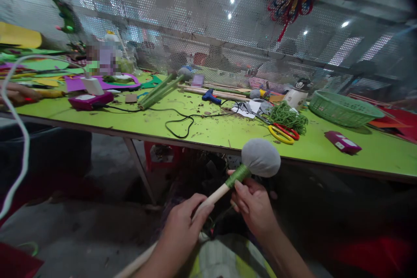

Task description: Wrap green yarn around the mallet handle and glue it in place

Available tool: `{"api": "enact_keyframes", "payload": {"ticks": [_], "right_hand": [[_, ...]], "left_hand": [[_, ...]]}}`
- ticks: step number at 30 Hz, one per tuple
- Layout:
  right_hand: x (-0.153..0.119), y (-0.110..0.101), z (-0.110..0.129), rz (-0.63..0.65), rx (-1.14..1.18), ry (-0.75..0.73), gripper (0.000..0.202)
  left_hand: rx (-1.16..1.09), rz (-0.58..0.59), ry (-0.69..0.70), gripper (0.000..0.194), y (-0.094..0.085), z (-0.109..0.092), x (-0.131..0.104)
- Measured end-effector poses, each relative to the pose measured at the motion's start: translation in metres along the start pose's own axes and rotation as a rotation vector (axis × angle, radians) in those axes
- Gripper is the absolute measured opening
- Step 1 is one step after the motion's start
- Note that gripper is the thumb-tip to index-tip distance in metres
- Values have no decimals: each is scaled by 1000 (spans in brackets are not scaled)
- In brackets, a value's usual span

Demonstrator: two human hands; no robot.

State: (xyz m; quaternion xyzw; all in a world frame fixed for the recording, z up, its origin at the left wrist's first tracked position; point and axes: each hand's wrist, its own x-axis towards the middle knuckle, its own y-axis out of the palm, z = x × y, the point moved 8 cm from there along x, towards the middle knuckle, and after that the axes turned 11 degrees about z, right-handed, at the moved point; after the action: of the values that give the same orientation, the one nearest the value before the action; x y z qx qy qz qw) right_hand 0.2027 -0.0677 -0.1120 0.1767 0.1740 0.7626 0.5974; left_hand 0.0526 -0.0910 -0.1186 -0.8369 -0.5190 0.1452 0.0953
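A mallet (217, 194) with a pale wooden handle and a round grey cloth-covered head slants across my lap, head up and to the right. Green cord (237, 175) is wound tightly around its neck, just below the head. My left hand (185, 221) is closed around the bare handle, whose lower end runs back under my forearm. At the wound neck, my right hand (252, 204) pinches the green cord, thumb in front and a fingertip showing behind. A thin strand seems to trail below this hand, though it is dark there.
On the green table (146, 126) lie scissors (282, 134), a bundle of green cord (288, 117), a blue glue gun (211, 96), purple boxes (343, 142) and a green basket (345, 108). More green-wrapped sticks (163, 91) lie behind. Another person's hand (16, 94) is at far left.
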Motion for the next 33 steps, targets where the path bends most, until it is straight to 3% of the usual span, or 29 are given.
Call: {"api": "enact_keyframes", "payload": {"ticks": [1, 3, 10, 13, 15, 19, 21, 24, 29, 31, 33], "right_hand": [[0, 1, -1, 9, 3, 6, 34], [-1, 4, -2, 39, 16, 21, 36], [-7, 12, 9, 95, 17, -50, 38], [-6, 12, 11, 80, 8, -56, 36], [-5, 10, 11, 45, 1, -53, 35], [-3, 5, 7, -10, 1, -53, 36], [-3, 4, 5, -5, 3, -38, 37], [-5, 5, 4, 16, 1, -20, 37], [-10, 6, 5, 47, -27, -27, 34], [-9, 6, 4, 50, -29, -21, 33], [-7, 5, 4, 46, -27, -16, 32]], "left_hand": [[60, -63, 38, 28, -5, -4, -3], [37, -49, 47, 28, -4, -7, -5], [-651, 393, -194, 43, 36, 5, -10], [-616, 462, -199, 46, 36, 5, -6], [-379, 364, -144, 45, 22, 5, 1], [169, -93, 102, 28, -18, -18, 0], [252, -131, 139, 27, -22, -24, -5], [191, 36, 76, 34, -17, -22, -4], [-134, 342, -87, 46, -5, -12, -4], [-223, 412, -144, 47, 3, -7, -5], [-208, 394, -161, 45, 8, -2, -5]]}}
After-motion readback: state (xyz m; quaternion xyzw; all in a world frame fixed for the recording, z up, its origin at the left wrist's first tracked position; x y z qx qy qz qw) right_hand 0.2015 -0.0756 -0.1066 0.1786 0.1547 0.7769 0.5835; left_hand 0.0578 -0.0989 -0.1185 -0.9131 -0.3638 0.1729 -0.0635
